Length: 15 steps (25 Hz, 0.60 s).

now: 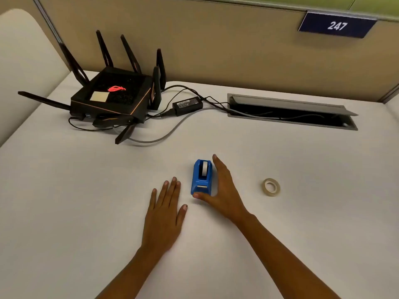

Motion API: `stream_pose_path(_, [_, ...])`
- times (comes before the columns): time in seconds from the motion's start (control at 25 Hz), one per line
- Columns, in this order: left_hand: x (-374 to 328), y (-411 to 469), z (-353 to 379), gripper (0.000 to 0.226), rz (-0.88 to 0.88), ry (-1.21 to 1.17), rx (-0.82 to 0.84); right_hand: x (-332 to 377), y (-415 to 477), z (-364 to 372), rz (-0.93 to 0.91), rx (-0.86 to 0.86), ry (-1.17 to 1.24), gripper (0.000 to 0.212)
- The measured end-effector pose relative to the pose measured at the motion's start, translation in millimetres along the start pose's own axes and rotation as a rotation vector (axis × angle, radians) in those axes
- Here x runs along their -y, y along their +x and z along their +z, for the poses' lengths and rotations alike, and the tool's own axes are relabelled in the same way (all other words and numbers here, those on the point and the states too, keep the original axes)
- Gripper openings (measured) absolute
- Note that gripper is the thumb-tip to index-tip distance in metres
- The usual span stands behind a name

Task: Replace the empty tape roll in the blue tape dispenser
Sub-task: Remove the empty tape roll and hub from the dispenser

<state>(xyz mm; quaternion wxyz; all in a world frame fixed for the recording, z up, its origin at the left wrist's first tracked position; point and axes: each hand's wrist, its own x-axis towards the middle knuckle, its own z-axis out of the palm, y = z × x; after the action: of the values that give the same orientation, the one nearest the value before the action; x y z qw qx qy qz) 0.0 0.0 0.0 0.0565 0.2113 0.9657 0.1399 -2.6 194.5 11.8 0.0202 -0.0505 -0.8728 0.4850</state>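
Blue tape dispenser (pixel 201 177) touching right hand (pixel 223 190).

Tape roll (pixel 271 186) right of dispenser (pixel 201 178)

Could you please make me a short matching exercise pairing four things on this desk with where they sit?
Things:
1. dispenser
2. tape roll
3. router
4. left hand

Places:
A. far left, by the partition
B. lying alone, right of the right hand
C. flat on the desk, left of the dispenser
D. against the right hand's palm

Pairs: 1-D, 2-B, 3-A, 4-C
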Motion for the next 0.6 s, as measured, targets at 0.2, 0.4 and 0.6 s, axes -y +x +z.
stream_pose_path(0.2, [2, 6, 4, 0.055, 0.002, -0.109, -0.06, -3, 13, -2, -0.011, 0.049, -0.023, 0.104])
stream_pose_path(0.4, [-13, 33, -13, 0.045, -0.14, -0.68, -0.165, -1, 16, -8, -0.011, 0.07, -0.051, 0.103])
stream_pose_path(0.6, [-24, 75, -31, 0.039, -0.065, -0.886, -0.072, 6, 15, -18, -0.068, -0.03, -0.053, 0.076])
